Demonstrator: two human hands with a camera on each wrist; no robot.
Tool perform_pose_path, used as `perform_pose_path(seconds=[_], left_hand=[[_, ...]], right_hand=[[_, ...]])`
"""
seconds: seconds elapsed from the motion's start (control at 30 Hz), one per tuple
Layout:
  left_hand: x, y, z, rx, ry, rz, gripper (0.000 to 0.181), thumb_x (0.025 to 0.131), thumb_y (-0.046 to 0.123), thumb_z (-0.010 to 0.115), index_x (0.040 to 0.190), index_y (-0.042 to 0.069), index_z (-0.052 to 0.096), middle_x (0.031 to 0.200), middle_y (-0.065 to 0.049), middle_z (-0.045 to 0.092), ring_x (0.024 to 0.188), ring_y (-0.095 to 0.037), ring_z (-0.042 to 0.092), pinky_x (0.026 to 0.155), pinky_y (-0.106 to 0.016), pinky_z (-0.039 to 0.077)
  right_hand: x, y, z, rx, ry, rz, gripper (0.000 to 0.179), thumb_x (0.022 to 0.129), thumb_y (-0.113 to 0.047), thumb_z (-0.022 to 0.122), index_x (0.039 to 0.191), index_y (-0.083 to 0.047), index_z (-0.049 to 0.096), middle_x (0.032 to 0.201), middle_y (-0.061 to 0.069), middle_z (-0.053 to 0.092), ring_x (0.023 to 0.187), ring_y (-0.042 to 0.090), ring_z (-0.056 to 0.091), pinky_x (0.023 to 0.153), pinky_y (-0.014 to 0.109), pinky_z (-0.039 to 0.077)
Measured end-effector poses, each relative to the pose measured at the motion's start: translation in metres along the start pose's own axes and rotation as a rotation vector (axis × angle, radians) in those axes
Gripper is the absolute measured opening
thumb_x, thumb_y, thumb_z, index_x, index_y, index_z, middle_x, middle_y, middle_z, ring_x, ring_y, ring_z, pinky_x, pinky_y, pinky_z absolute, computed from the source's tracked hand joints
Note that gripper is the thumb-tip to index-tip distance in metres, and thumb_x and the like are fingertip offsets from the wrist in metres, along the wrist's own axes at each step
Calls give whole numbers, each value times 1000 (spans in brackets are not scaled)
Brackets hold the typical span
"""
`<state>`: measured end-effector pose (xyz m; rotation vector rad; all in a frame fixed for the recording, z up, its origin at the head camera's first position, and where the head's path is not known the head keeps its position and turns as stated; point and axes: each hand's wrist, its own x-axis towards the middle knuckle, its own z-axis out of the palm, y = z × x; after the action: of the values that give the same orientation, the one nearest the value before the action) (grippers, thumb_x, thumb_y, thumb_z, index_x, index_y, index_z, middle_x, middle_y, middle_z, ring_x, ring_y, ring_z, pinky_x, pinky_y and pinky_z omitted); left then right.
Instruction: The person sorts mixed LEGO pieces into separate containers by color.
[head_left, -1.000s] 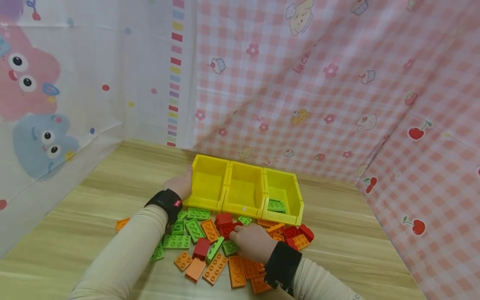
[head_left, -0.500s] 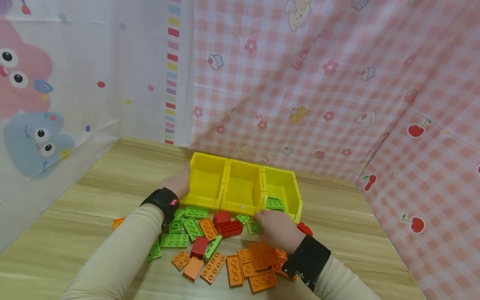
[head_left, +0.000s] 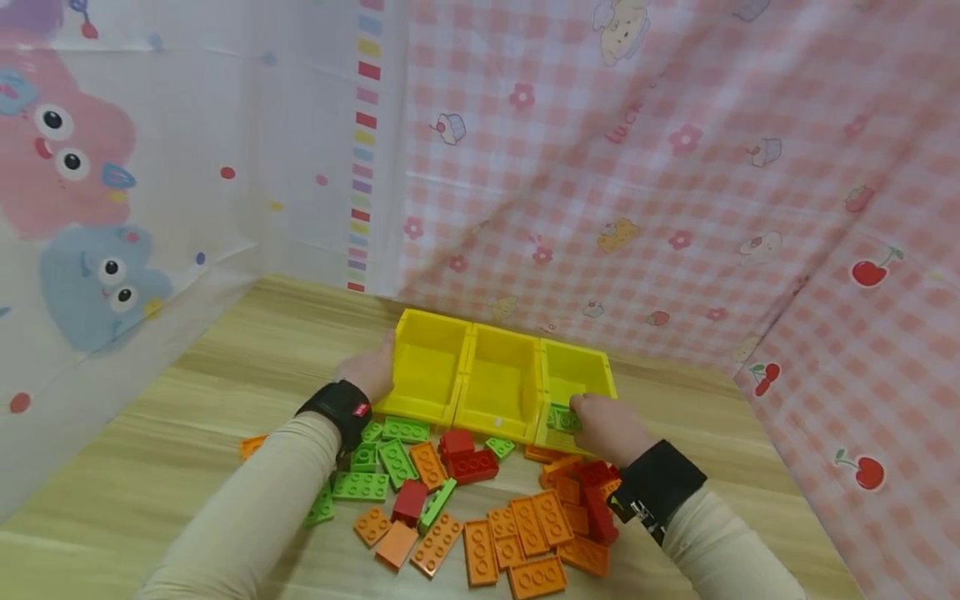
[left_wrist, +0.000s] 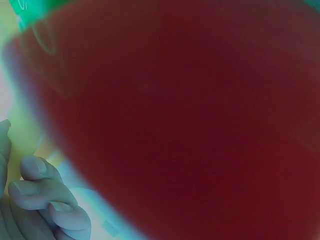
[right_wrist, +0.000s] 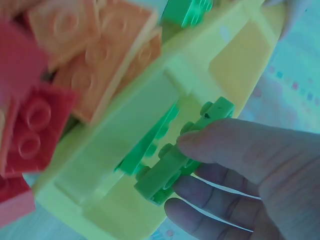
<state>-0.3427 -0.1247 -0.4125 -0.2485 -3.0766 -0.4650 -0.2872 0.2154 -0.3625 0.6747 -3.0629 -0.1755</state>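
My right hand (head_left: 611, 427) pinches a green toy building brick (right_wrist: 162, 177) between thumb and fingers, over the right compartment of a yellow three-part bin (head_left: 576, 360). Inside that compartment another green brick (right_wrist: 137, 156) lies just below the held one. At the bin's left end, my left hand (head_left: 367, 373) holds the side wall; part of its grip is hidden in the head view. In the left wrist view its curled fingers (left_wrist: 47, 192) show beside the yellow plastic, while a blurred dark red shape (left_wrist: 175, 120) covers most of the picture.
Loose green, red and orange bricks (head_left: 438, 542) spread over the wooden table (head_left: 187, 417) in front of the bin. More red and orange bricks (head_left: 596, 508) lie near my right wrist. A pink checked cloth (head_left: 555, 208) hangs behind the bin.
My right hand has picked the green brick from the pile and carried it right and away from me to the right compartment. My left hand stays at the bin's left end.
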Motion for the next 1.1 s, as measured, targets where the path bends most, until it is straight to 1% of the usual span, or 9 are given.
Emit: perform_pose_path(seconds=[0.2,0.3,0.43,0.6,0.73,0.83,0.9,1.0,1.1], left_hand=[[3,1,5,1,-20,-28,70,90,9,55,147,1,16,60,-9,51,53,-26,52,56,-41,46],[6,1,7,-10,-33,-35,71,90,11,55,148,3,14,61,-8,52,53,-25,52,55,-40,45],[8,0,8,-4,-25,-49,70,91,10,52,149,5,14,59,-7,51,51,-24,51,51,-38,44],[6,-5,8,11,-9,-38,71,89,9,53,148,3,14,58,-7,50,50,-23,50,50,-38,43],[6,-4,10,4,-12,-31,72,89,9,54,148,2,13,59,-7,51,51,-24,51,51,-39,44],[6,-2,10,-5,-36,-47,73,90,10,54,149,3,11,62,-8,52,55,-24,53,56,-39,45],[6,-2,9,-5,-42,-47,74,89,10,54,148,2,11,64,-8,53,57,-25,54,57,-40,46],[7,-2,7,3,-42,-47,74,89,9,54,148,2,11,63,-8,52,56,-24,53,56,-39,46],[7,-4,6,3,-39,-46,73,89,8,53,148,3,11,61,-8,51,53,-23,51,53,-38,44]], right_hand=[[18,18,2,15,-23,-22,19,74,-11,73,84,-4,58,71,4,53,61,18,49,55,35,42],[27,23,2,30,-47,-16,19,76,-10,72,86,-2,59,74,6,55,63,19,51,58,36,43],[44,24,1,12,-60,-16,18,77,-8,71,90,-2,60,77,8,58,64,20,53,59,37,45],[66,19,4,1,-119,14,12,78,-7,70,84,-6,59,71,4,55,62,19,51,57,34,42],[75,21,10,2,-181,42,11,77,-5,69,79,-8,58,69,3,53,62,19,49,56,33,40],[78,25,17,34,-226,49,10,78,-7,69,84,-6,61,76,4,59,68,20,54,62,35,45],[80,28,20,72,-260,61,14,79,-8,69,91,-3,64,84,7,63,76,23,58,69,38,48],[81,29,20,118,-291,69,24,81,-12,68,101,1,65,95,12,65,86,27,60,78,42,48],[82,28,17,146,-298,51,27,82,-14,67,103,3,65,99,16,65,89,30,60,80,44,47]])
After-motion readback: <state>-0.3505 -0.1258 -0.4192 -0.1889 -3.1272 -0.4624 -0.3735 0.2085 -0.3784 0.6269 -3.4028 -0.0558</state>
